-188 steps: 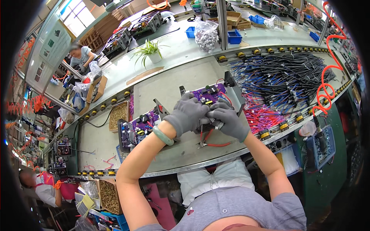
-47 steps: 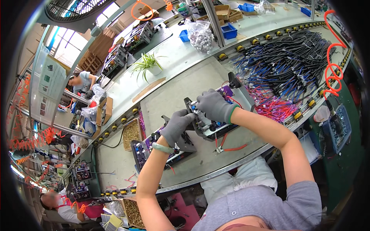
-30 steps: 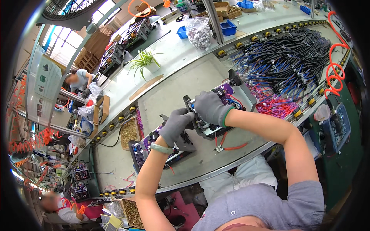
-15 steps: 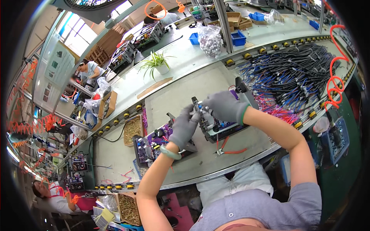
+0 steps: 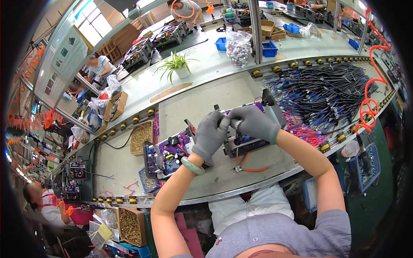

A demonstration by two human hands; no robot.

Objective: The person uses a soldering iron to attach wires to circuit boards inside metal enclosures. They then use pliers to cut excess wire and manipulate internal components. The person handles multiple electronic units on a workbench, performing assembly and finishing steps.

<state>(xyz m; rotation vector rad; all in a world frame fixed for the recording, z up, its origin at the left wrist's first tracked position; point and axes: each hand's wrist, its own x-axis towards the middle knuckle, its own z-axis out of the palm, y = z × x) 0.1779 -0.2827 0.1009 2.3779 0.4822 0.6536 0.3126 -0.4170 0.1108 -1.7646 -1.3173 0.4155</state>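
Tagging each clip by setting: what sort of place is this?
Most likely an electronics assembly line: purple circuit boards in fixtures on a long bench, a heap of wire harnesses, and gloved hands working at one board.

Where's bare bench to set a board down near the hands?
Bare mat between the plant and the hands; a strip along the near edge right of the pliers. Crowded: cable pile on the right, purple boards and screw tray on the left. Both the left hand and right hand cover the fixture.
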